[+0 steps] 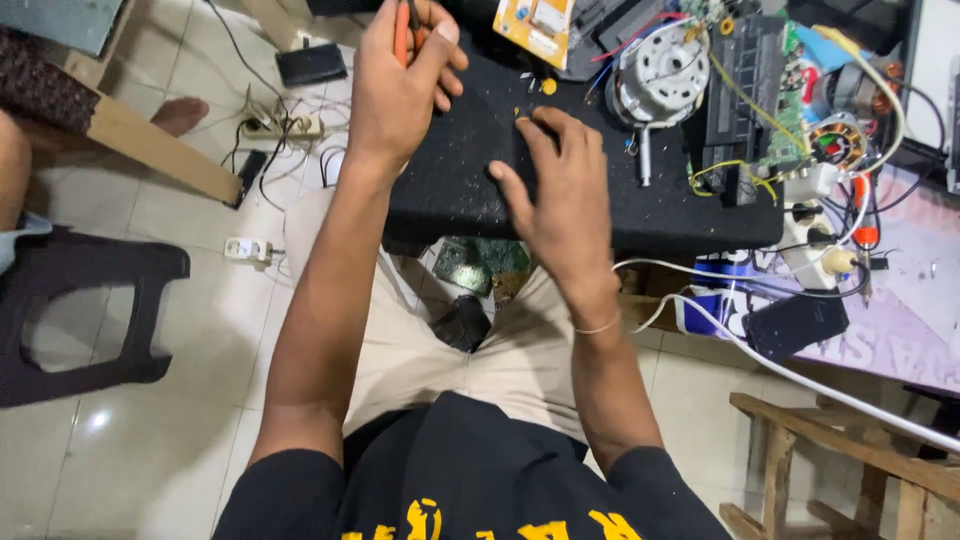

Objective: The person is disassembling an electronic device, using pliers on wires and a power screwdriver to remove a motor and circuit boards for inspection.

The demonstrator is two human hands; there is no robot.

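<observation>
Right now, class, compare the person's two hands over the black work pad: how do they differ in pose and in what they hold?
The left hand is raised and curled shut around an orange-handled tool; the right hand holds nothing visible. The left hand sits at the black pad's far edge; the right hand lies spread, palm down, on its middle, fingertips near a small yellow part. Both are bare and over the same pad.

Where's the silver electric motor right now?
In the head view, the silver motor sits at the upper right on the black work mat, beyond the right hand, beside a green circuit board.
</observation>
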